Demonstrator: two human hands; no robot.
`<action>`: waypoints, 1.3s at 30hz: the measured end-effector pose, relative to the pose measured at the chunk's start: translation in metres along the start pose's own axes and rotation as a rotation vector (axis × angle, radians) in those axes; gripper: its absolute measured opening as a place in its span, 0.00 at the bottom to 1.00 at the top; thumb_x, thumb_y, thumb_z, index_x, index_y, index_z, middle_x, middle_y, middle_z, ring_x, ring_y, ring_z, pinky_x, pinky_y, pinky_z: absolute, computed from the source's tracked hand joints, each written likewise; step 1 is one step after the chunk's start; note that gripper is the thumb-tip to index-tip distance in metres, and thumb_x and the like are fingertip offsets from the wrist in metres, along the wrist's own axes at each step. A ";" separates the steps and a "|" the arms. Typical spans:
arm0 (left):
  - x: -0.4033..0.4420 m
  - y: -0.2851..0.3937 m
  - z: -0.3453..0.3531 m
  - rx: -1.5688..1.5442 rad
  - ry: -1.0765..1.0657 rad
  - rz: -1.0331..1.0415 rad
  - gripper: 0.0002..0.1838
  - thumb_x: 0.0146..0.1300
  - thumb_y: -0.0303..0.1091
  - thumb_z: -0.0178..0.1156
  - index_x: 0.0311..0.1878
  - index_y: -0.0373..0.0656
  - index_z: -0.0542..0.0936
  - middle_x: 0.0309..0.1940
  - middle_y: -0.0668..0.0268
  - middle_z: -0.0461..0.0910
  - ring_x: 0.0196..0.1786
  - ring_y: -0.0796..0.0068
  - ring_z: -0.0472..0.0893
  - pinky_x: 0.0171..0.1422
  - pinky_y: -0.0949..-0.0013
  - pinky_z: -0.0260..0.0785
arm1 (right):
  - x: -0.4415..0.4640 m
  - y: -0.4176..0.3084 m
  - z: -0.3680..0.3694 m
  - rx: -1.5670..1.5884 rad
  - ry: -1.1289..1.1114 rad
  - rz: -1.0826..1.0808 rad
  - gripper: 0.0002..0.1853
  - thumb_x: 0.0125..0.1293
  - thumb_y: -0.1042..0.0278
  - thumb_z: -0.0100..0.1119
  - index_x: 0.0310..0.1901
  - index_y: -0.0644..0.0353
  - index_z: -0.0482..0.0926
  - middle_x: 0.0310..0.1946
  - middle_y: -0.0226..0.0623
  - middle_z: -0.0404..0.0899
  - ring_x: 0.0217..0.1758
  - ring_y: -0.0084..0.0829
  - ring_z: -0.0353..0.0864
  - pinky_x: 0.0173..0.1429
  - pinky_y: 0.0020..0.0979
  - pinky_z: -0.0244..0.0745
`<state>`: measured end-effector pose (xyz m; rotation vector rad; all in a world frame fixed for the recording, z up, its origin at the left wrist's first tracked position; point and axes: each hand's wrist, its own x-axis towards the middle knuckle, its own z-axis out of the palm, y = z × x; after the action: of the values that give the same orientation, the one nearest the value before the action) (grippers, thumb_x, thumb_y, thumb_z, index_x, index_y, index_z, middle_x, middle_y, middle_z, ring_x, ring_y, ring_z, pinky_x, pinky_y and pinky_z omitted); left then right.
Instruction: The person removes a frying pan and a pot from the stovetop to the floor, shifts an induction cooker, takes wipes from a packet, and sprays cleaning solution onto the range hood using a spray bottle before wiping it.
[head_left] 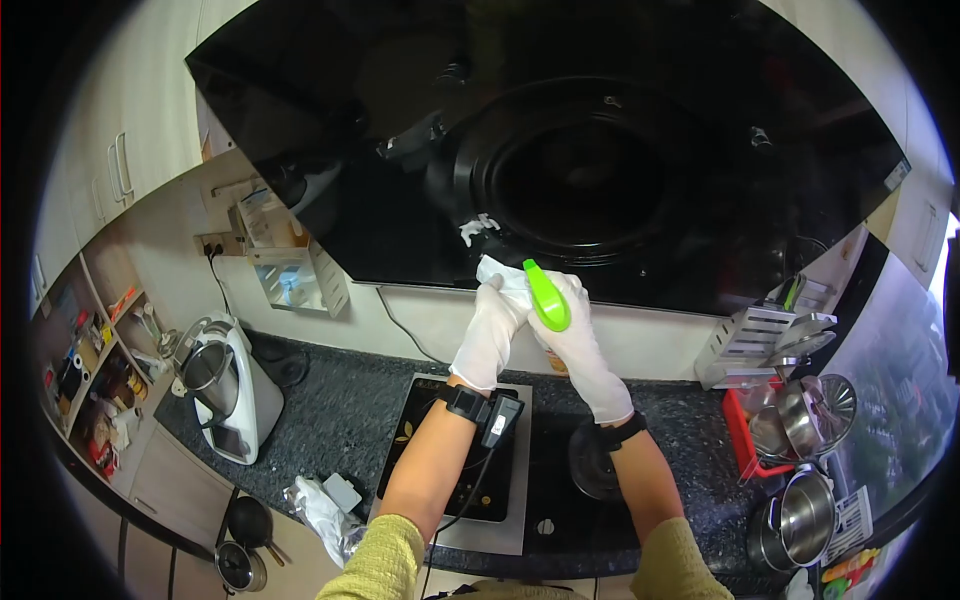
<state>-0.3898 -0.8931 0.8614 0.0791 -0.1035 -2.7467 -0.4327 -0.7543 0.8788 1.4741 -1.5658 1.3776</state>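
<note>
Both of my hands wear white gloves and are raised close together at the lower edge of the glossy black range hood point(350, 230). My right hand point(570, 310) is closed around a spray bottle with a bright green top point(546, 297); most of the bottle is hidden by the glove, and a bit of orange shows below. Beside it, my left hand point(493, 325) grips a crumpled white wipe point(490, 268), whose exact material I cannot make out. White foam point(478, 228) clings to the hood just above the wipe, left of the round recessed panel point(580, 170).
Below lies a dark stone counter point(320, 400) with a cooktop point(520, 450). A white food processor point(225, 390) stands left, near crumpled foil point(325, 520). On the right are a red dish basket point(740, 435), steel pots point(805, 510) and a wall rack point(745, 345).
</note>
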 end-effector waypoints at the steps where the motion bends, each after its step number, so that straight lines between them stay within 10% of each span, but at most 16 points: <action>1: -0.002 -0.002 0.003 0.017 0.007 0.001 0.27 0.75 0.43 0.34 0.64 0.30 0.62 0.66 0.46 0.65 0.67 0.49 0.66 0.73 0.52 0.56 | 0.003 0.002 0.001 -0.014 -0.007 0.005 0.24 0.41 0.73 0.68 0.45 0.55 0.76 0.40 0.39 0.79 0.46 0.47 0.77 0.50 0.45 0.74; 28: 0.034 -0.077 0.019 -0.069 0.048 0.015 0.26 0.75 0.42 0.34 0.67 0.32 0.59 0.67 0.48 0.64 0.69 0.51 0.64 0.75 0.50 0.51 | -0.006 0.063 -0.055 -0.467 -0.198 0.159 0.20 0.44 0.67 0.69 0.41 0.56 0.76 0.36 0.37 0.80 0.45 0.44 0.77 0.51 0.43 0.72; 39: 0.033 -0.125 0.039 -0.035 0.030 -0.082 0.27 0.75 0.42 0.35 0.69 0.34 0.56 0.68 0.48 0.61 0.71 0.50 0.60 0.76 0.50 0.51 | -0.014 0.073 -0.097 -0.371 0.061 0.199 0.25 0.42 0.69 0.71 0.46 0.53 0.76 0.39 0.40 0.79 0.45 0.47 0.77 0.49 0.45 0.74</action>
<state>-0.4708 -0.7885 0.8882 0.1172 -0.0444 -2.8269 -0.5213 -0.6702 0.8738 1.0700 -1.8492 1.1439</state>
